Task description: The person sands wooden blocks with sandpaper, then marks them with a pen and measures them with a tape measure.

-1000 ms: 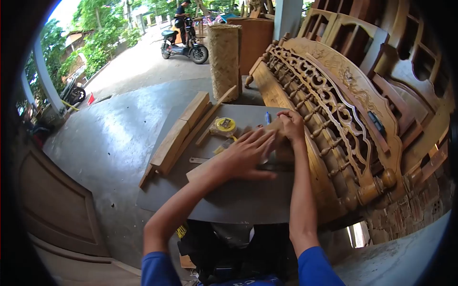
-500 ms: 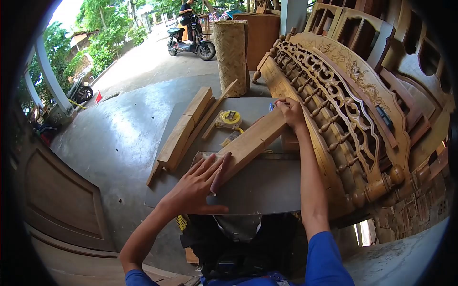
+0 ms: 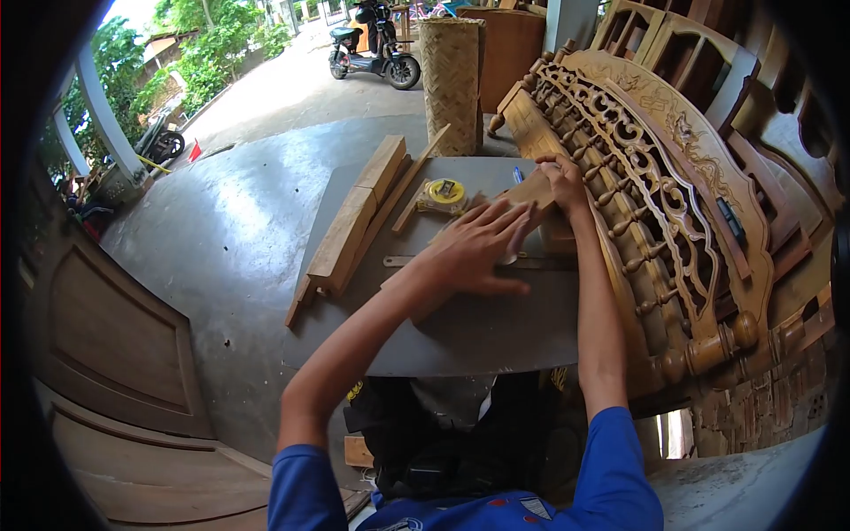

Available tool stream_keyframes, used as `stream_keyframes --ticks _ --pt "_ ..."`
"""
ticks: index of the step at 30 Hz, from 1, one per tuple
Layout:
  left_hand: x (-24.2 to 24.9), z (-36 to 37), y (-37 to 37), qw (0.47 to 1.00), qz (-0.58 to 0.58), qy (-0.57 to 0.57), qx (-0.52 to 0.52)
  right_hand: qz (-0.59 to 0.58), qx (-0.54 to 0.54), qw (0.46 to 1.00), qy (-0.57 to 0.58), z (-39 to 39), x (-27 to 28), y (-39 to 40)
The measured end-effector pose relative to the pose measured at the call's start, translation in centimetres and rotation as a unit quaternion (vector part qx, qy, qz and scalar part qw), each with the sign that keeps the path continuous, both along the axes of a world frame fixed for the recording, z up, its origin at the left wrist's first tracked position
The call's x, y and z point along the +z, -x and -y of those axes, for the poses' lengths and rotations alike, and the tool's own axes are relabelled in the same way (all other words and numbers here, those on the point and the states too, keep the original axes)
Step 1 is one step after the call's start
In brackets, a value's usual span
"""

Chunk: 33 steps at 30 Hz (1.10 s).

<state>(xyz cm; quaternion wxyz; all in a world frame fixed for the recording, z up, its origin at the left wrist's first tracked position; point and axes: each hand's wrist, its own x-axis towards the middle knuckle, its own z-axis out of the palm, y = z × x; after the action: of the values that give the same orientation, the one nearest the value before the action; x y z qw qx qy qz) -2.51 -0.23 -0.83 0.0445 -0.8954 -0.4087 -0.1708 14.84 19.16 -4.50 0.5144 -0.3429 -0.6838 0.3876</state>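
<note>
Wood block (image 3: 531, 191), hands on it, grey table (image 3: 478, 341)

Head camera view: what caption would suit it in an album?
Both hands, left hand and right hand, press a wooden block on a grey table.

grey table (image 3: 460, 341) | wooden planks (image 3: 359, 221) | yellow tape measure (image 3: 443, 193) | flat ruler, perhaps (image 3: 398, 261)
</note>
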Motion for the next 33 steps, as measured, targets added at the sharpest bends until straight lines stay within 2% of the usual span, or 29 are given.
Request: stream_keyframes --ticks 1,3,5,7,9,12,13,17,20,21,24,27,30,33 --pt "-0.2 -1.9 -1.1 1.0 0.014 0.0 -0.004 0.005 -0.009 1.0 -0.017 -0.4 -0.3 -0.1" --pt "0.2 -2.5 -1.3 1.0 0.017 0.008 -0.002 -0.014 0.017 1.0 0.018 0.7 0.4 -0.2" --pt "0.5 0.6 -0.3 0.999 -0.002 0.031 0.01 -0.022 0.036 0.998 0.043 0.9 0.5 -0.3" --pt "0.9 5.3 3.1 0.998 -0.035 0.044 0.002 0.008 0.004 1.0 0.007 1.8 1.0 -0.1" --pt "1.5 10.0 5.6 0.991 -0.063 0.113 0.027 0.024 -0.003 0.999 -0.028 2.2 1.4 -0.1" --pt "1.4 9.4 4.2 0.991 -0.048 0.115 0.038 0.0 0.025 0.999 0.027 1.8 1.1 0.2" --pt "0.8 7.1 3.1 0.995 -0.065 0.071 0.015 -0.021 0.036 0.998 0.037 2.0 1.1 0.2" --pt "0.2 -4.9 -2.3 0.999 0.04 0.024 -0.018 0.03 0.009 0.999 -0.037 1.0 0.8 -0.2" --pt "-0.4 -4.9 -2.5 0.999 0.032 0.0 -0.022 -0.042 0.031 0.995 0.081 2.2 1.7 -0.5" --pt "-0.3 -3.3 -1.9 0.998 0.053 0.033 -0.023 -0.036 0.021 0.998 0.044 1.8 1.1 -0.3" --pt "1.0 3.5 2.0 0.998 -0.003 0.051 -0.02 0.042 -0.009 0.999 -0.001 2.9 2.0 -0.4" --pt "0.4 9.3 5.9 0.996 -0.027 0.087 0.02 0.004 0.031 0.999 0.011 2.5 1.6 0.1" --pt "0.5 8.0 4.5 0.998 -0.008 0.065 0.012 0.046 0.026 0.997 -0.051 1.4 0.9 -0.2" --pt "-1.2 0.2 1.5 0.999 0.025 -0.037 -0.02 -0.011 0.076 0.995 0.056 0.5 0.2 -0.4"
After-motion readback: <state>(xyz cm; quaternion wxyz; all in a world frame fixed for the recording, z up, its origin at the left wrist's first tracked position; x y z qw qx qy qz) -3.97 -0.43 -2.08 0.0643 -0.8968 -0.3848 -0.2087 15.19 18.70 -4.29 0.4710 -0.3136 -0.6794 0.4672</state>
